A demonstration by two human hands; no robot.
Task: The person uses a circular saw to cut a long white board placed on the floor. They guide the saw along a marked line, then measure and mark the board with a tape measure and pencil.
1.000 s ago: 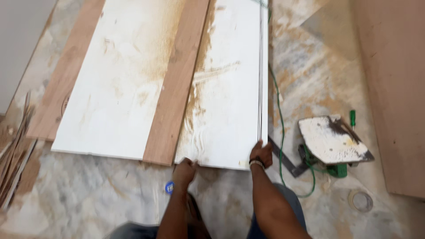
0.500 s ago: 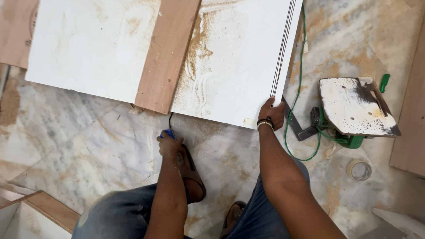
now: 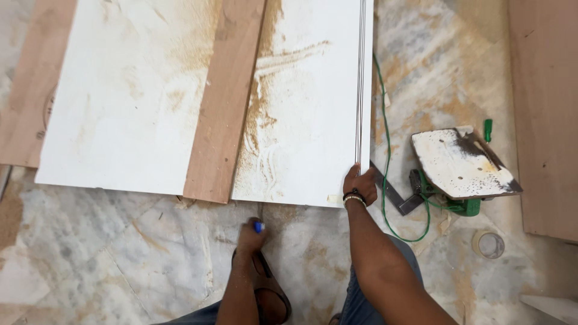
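Note:
A large white laminated board (image 3: 301,120), dusted with sawdust, lies on the marble floor. Along its right edge lie thin strips (image 3: 360,84). My right hand (image 3: 359,183) grips the near end of these strips at the board's right corner; a beaded band circles the wrist. My left hand (image 3: 250,236) is lower, just off the board's near edge, closed around a small blue-tipped pen (image 3: 259,227). A brown wooden plank (image 3: 226,102) lies lengthwise on the board.
A green circular saw (image 3: 460,171) lies upturned at the right, with its green cord (image 3: 385,150) looping beside the board. A metal square (image 3: 394,195) lies near the saw, a tape roll (image 3: 488,244) further right. A brown plywood sheet (image 3: 545,114) covers the far right. My sandalled foot (image 3: 271,295) is below.
My left hand has lifted from the floor and come nearer the board's edge with the pen. My right hand has stayed on the strips at the corner. The view has shifted.

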